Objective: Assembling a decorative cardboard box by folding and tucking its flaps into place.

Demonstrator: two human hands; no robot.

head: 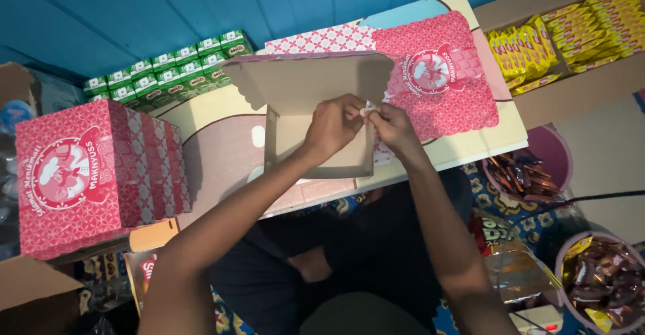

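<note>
Views: we have one camera, worn on our head.
Direction: it looks steeply down and slightly forward, over our own arms, toward the blue plank wall [134, 6].
Nearness: close; our left hand [334, 125] and right hand [393, 128] sit just above mid-frame, at arm's length.
Coverage: the low pale board table [222, 140], our lap, and bowls at the right edge.
</note>
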